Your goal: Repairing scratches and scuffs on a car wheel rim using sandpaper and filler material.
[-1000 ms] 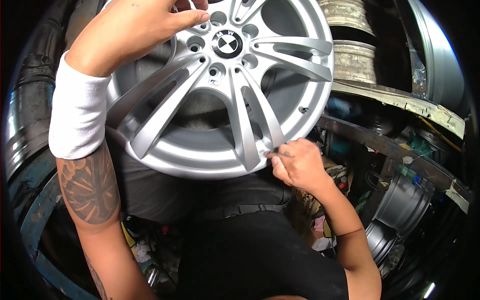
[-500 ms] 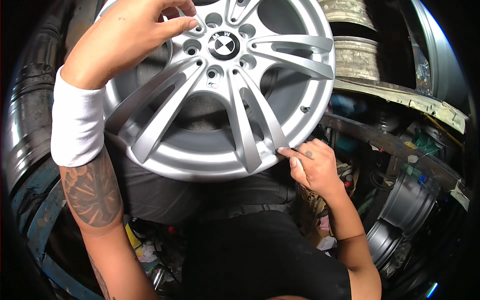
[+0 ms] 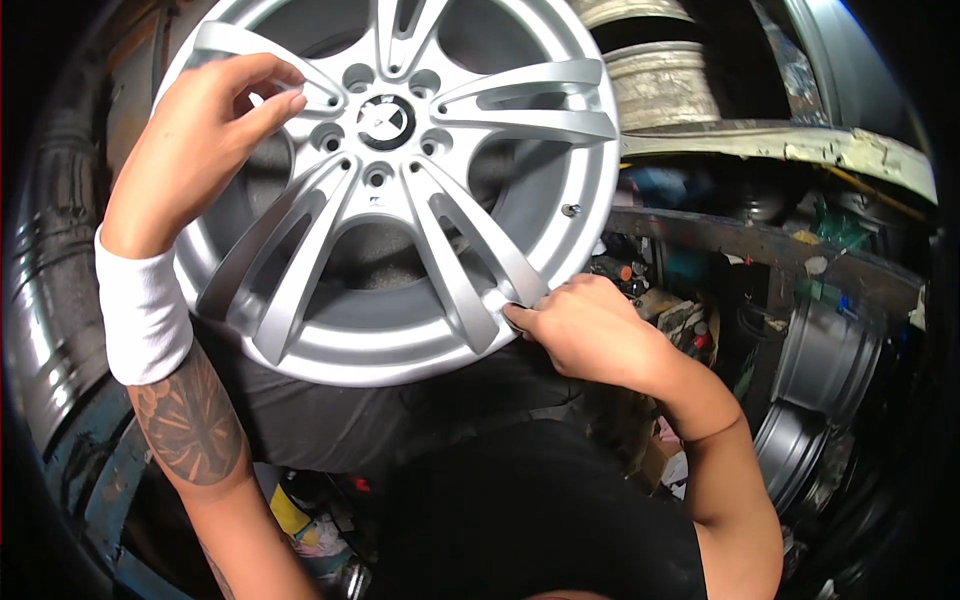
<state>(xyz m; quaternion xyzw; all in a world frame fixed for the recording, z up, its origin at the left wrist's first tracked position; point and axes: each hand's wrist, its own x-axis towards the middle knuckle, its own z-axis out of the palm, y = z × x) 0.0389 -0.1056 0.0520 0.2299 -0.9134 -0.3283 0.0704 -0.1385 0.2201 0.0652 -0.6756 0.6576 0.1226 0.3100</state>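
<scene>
Silver round multi-spoke metal wheel (image 3: pixel 445 265) lies beneath left hand (image 3: pixel 190 150), thumb and fingers apart. Right hand (image 3: pixel 595 335) meets its edge; pinch cannot be determined. Excess pressure there could tip it.

- Two hands (image 3: pixel 188 132) (image 3: pixel 597 328)
- One wheel (image 3: pixel 360 208)
- Five twin spokes (image 3: pixel 443 268)
- Five bolt holes (image 3: pixel 377 179)
- One centre cap (image 3: pixel 386 122)
- One valve (image 3: pixel 571 210)
- Two worn rims (image 3: pixel 660 88), upper right
- Two grey rims (image 3: pixel 830 360), lower right

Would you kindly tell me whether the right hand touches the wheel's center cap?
No, the right hand is at the lower rim, away from the center cap.
</scene>
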